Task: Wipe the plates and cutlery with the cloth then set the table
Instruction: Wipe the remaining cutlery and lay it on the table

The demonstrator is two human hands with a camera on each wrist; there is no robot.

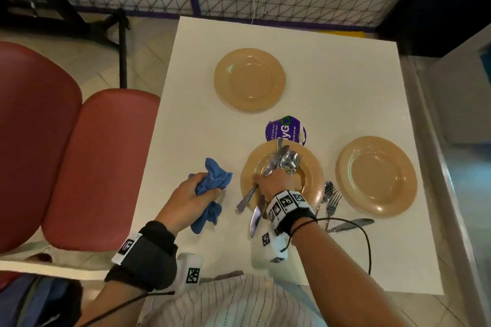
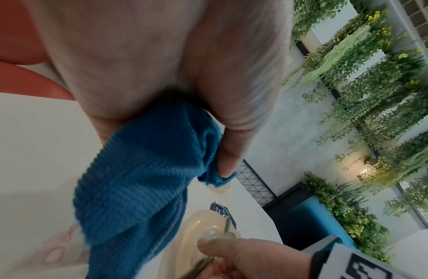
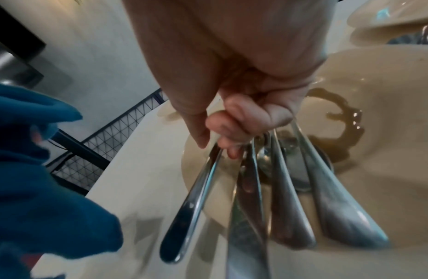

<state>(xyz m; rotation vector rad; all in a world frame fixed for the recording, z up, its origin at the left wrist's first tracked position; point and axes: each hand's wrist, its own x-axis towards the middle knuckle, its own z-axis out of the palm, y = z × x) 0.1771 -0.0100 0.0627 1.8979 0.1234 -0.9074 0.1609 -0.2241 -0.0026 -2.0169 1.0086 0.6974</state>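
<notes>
Cutlery (image 3: pixel 251 188) bunched in right hand (image 1: pixel 273 183), cloth (image 1: pixel 212 188) in left (image 1: pixel 188 199); wrist view shows brown stain (image 3: pixel 339 128).

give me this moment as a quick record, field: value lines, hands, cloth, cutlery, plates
left hand: grips the crumpled blue cloth over the white table
right hand: grips a bundle of cutlery above the near plate
near plate: brown liquid stain inside, seen from the right wrist
loose cutlery: spoon, forks and a knife on the table between the near plate and the right plate
far plate: alone, nothing on it
purple sticker: on the table beyond the near plate
</notes>
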